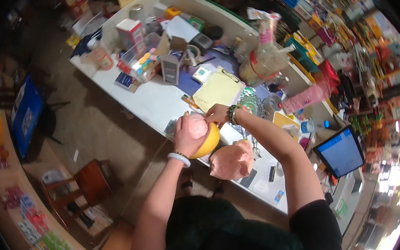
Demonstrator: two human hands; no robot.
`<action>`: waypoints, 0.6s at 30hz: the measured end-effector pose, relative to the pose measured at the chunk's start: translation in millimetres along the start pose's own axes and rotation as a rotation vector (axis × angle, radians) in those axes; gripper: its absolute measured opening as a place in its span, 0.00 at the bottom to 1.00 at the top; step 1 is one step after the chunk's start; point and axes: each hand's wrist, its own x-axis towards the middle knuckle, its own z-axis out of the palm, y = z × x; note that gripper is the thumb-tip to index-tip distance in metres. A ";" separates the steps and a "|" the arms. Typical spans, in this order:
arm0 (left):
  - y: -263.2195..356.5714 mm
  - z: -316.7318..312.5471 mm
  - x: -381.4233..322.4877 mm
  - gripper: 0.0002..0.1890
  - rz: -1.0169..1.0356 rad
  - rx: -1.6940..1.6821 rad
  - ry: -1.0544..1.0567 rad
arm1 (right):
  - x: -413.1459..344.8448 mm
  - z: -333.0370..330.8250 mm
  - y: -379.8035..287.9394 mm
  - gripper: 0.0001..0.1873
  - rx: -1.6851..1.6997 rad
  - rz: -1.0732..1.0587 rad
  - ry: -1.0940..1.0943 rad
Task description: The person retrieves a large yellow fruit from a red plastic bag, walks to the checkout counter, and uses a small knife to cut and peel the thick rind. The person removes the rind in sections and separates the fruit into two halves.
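A partly peeled pomelo (198, 126) shows its pink inside above a yellow rind (212, 141) at the counter's near edge. My left hand (185, 135) is wrapped around its left side, fingers spread over the fruit. At its upper right, the fingers of my right hand (217, 115) are bent at the edge of the rind; the fingertips are partly hidden. A large piece of removed peel (231, 161), pinkish inner side up, lies at the counter edge below my right forearm. Just beyond the fruit is a clipboard with yellowish paper (217, 88).
The white counter (146, 101) holds a clear plastic bin (144, 63), a grey box (171, 68), a large plastic jar (261, 65), eyeglasses (256, 150) and a monitor (340, 152). A wooden chair (92, 182) stands at the left, near stocked shelves.
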 end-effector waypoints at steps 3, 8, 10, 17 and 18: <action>-11.0 2.1 11.5 0.47 0.026 0.034 -0.093 | 13.3 -0.7 15.2 0.19 0.077 -0.022 -0.009; -60.8 16.3 29.8 0.38 0.161 -0.150 -0.271 | 28.6 7.8 31.9 0.12 0.150 -0.037 0.028; -66.0 25.0 33.2 0.36 0.009 -0.173 -0.334 | 17.3 3.4 45.4 0.12 0.125 -0.006 0.058; -18.8 -4.8 48.7 0.37 0.250 0.106 -0.385 | -244.7 13.8 -5.2 0.16 0.869 -0.066 0.307; -22.5 -1.6 51.4 0.39 0.268 0.144 -0.401 | -247.1 15.5 -1.5 0.17 0.884 -0.069 0.305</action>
